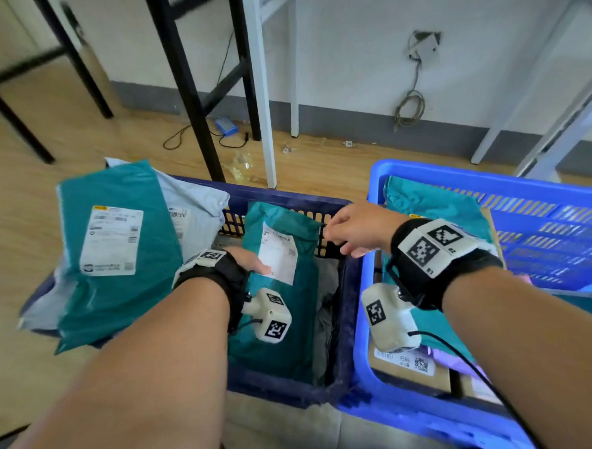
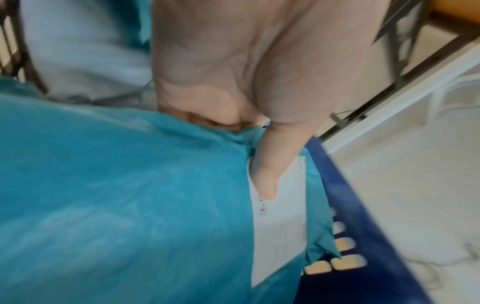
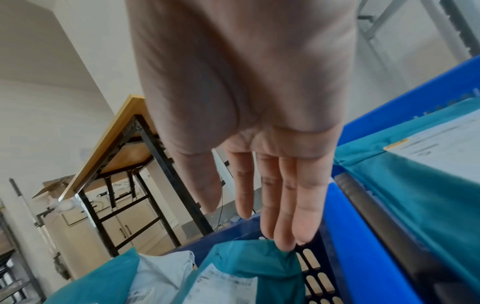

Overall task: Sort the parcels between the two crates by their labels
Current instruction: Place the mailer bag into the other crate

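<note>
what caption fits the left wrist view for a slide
Left hand pinching a teal parcel at its label inside the dark blue crate.

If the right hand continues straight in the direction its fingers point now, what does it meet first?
Probably the top corner of the teal parcel in the dark crate. The right hand has straight fingers, tips just at that corner; whether they touch already is unclear.
</note>
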Available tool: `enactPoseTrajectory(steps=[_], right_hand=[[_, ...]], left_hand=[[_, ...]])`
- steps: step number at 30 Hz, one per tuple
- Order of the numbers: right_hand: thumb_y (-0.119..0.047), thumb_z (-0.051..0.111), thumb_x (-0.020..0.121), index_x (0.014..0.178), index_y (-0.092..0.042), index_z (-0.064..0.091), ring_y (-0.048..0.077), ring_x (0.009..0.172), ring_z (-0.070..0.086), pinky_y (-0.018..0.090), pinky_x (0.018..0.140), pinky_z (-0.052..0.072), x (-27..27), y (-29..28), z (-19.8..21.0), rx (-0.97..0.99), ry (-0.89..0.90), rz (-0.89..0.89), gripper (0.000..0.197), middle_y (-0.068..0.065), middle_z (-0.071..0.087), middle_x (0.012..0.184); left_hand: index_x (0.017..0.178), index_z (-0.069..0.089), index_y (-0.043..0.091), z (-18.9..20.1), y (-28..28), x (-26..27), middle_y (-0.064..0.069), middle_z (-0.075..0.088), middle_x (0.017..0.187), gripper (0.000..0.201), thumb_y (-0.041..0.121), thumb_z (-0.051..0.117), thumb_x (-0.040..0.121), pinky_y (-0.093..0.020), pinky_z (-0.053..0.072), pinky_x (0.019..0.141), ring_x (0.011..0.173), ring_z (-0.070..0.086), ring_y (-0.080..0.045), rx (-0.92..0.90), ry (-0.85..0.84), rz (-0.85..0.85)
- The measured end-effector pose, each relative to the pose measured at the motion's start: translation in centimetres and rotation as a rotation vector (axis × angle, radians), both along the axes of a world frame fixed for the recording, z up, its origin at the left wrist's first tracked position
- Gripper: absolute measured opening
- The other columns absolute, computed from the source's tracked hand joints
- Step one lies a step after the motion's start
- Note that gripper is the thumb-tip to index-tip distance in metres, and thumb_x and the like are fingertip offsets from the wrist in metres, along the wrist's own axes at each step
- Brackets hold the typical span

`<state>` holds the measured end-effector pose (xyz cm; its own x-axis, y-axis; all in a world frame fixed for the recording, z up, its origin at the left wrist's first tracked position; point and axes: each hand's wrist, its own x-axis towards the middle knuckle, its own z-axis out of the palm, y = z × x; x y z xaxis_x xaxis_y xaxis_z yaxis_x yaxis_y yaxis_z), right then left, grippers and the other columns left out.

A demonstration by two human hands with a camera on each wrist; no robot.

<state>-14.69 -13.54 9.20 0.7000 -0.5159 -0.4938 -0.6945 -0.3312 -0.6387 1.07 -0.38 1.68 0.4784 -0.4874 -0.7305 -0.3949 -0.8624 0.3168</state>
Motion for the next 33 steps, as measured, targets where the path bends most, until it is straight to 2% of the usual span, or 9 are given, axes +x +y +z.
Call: enactPoseTrajectory(steps=[5, 7, 9, 12, 14, 19, 24, 29, 33], right_hand=[[-0.012, 0.051, 0.096, 0.113, -0.004, 0.059, 0.019, 0.065, 0.057, 0.029, 0.067, 0.052, -2.2, 0.4, 2.0, 0.053, -0.054, -0.092, 0.021, 0.005, 0.059, 0.07], [-0.012, 0.052, 0.095, 0.107, -0.006, 0.058, 0.017, 0.06, 0.054, 0.026, 0.06, 0.05, -3.1, 0.5, 2.5, 0.044, -0.071, -0.126, 0.015, 0.007, 0.055, 0.067], [-0.017, 0.063, 0.089, 0.093, -0.015, 0.055, 0.02, 0.076, 0.057, 0.033, 0.069, 0.052, -4.0, 0.6, 2.9, -0.014, -0.149, -0.188, 0.009, 0.01, 0.057, 0.083], [-0.023, 0.074, 0.083, 0.103, -0.021, 0.053, 0.02, 0.087, 0.058, 0.033, 0.073, 0.046, -5.0, 0.9, 2.8, 0.109, -0.263, -0.266, 0.029, 0.006, 0.058, 0.098], [-0.027, 0.076, 0.08, 0.116, -0.02, 0.055, 0.016, 0.089, 0.06, 0.033, 0.076, 0.043, -5.4, 1.2, 2.7, 0.186, -0.296, -0.284, 0.042, 0.001, 0.061, 0.104], [-0.017, 0.078, 0.075, 0.115, -0.021, 0.06, 0.011, 0.104, 0.062, 0.032, 0.081, 0.044, -5.2, 2.2, 2.5, 0.27, -0.323, -0.269, 0.044, -0.008, 0.069, 0.113], [0.003, 0.072, 0.077, 0.117, -0.01, 0.062, 0.017, 0.094, 0.068, 0.027, 0.072, 0.052, -5.1, 2.6, 1.8, 0.316, -0.35, -0.294, 0.044, 0.001, 0.072, 0.109], [-0.001, 0.069, 0.082, 0.121, -0.013, 0.058, 0.022, 0.106, 0.065, 0.042, 0.088, 0.053, -4.8, 2.6, 1.1, 0.342, -0.293, -0.255, 0.042, 0.002, 0.07, 0.114], [0.001, 0.06, 0.09, 0.117, -0.013, 0.058, 0.015, 0.085, 0.067, 0.03, 0.061, 0.056, -3.8, 3.1, 1.0, 0.38, -0.372, -0.286, 0.03, 0.002, 0.07, 0.102]], left_hand=[[0.141, 0.042, 0.005, 4.6, 0.8, -0.5, -0.013, 0.047, 0.143, 0.064, 0.043, 0.057, 0.092, -0.036, 0.036, 0.109, 0.131, 0.045, -0.034, -0.186, 0.017, 0.136], [0.13, 0.055, 0.004, 4.3, 0.9, 0.3, -0.016, 0.056, 0.135, 0.086, 0.054, 0.08, 0.064, -0.043, 0.041, 0.107, 0.123, 0.054, -0.033, -0.352, 0.06, 0.225], [0.118, 0.063, 0.006, 3.4, 1.2, 2.0, -0.018, 0.063, 0.124, 0.1, 0.053, 0.093, 0.035, -0.049, 0.048, 0.1, 0.113, 0.062, -0.033, -0.516, 0.146, 0.36], [0.128, 0.056, 0.001, 9.6, 3.0, -1.8, -0.017, 0.061, 0.127, 0.051, 0.0, 0.072, 0.08, -0.047, 0.044, 0.103, 0.116, 0.059, -0.033, -0.699, 0.366, 0.463], [0.129, 0.053, -0.001, 10.7, 3.4, -2.5, -0.015, 0.06, 0.125, 0.045, -0.014, 0.055, 0.087, -0.042, 0.045, 0.098, 0.113, 0.058, -0.03, -0.778, 0.444, 0.434], [0.123, 0.058, 0.004, 11.1, 3.9, -2.8, -0.014, 0.064, 0.124, 0.042, -0.011, 0.062, 0.084, -0.042, 0.045, 0.102, 0.112, 0.062, -0.029, -0.806, 0.468, 0.42], [0.121, 0.059, 0.008, 11.7, 3.5, -2.9, -0.012, 0.065, 0.122, 0.038, -0.008, 0.061, 0.086, -0.043, 0.045, 0.102, 0.112, 0.061, -0.028, -0.847, 0.515, 0.404], [0.121, 0.058, 0.013, 12.6, 3.5, -2.6, -0.01, 0.063, 0.126, 0.04, -0.008, 0.059, 0.087, -0.042, 0.046, 0.099, 0.115, 0.06, -0.028, -0.901, 0.545, 0.424], [0.129, 0.054, 0.011, 12.8, 4.2, -2.2, -0.009, 0.064, 0.125, 0.048, -0.008, 0.061, 0.086, -0.042, 0.049, 0.094, 0.115, 0.06, -0.029, -0.924, 0.524, 0.481]])
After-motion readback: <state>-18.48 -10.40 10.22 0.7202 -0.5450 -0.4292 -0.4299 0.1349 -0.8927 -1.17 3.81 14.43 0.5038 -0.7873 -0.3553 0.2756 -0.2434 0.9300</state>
